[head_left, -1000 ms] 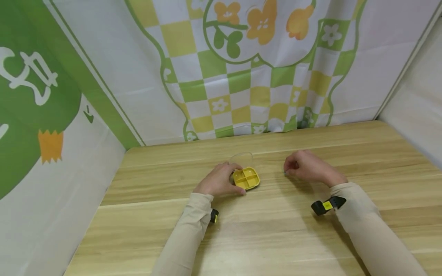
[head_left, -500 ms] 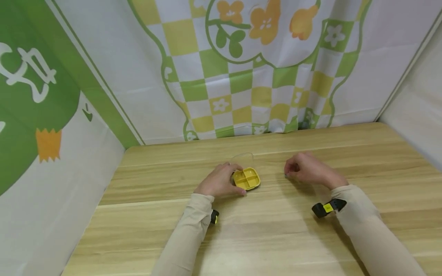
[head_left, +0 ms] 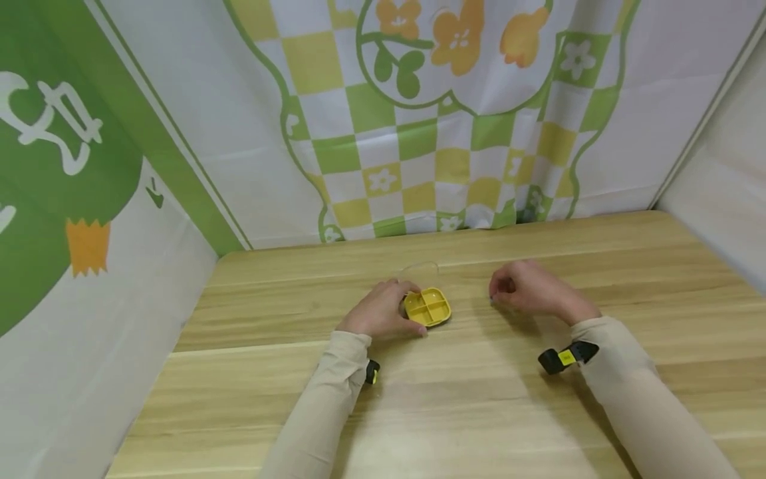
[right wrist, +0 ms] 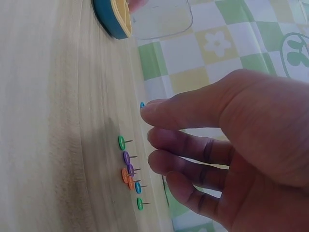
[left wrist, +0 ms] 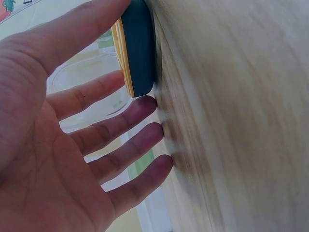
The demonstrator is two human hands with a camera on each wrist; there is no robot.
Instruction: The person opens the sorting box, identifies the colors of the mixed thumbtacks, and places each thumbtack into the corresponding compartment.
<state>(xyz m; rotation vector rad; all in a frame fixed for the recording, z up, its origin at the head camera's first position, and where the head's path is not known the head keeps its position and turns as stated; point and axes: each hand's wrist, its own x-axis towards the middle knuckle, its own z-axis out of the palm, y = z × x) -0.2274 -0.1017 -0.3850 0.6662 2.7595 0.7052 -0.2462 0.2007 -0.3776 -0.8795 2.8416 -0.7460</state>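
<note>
A small box (head_left: 427, 307) has a yellow inside divided into compartments and a dark teal outer shell. Its clear lid (right wrist: 164, 19) stands raised at the back. My left hand (head_left: 383, 311) holds this box by its left side, thumb at the near edge and index finger at the far one; the other fingertips touch the table. To the right of the box, my right hand (head_left: 529, 289) pinches a blue thumbtack (right wrist: 142, 105) between thumb and index finger, mostly hidden by them. Below that hand in the right wrist view lie several thumbtacks (right wrist: 130, 170), green, purple, orange and blue, pins pointing up.
The wooden table (head_left: 455, 399) runs back to a checked green, yellow and white curtain (head_left: 419, 166). A white and green panel (head_left: 161, 219) borders it on the left, and a white one (head_left: 718, 179) on the right.
The right hand has shifted very slightly to the left with the blue thumbtack. Left hand and box stay in place.
</note>
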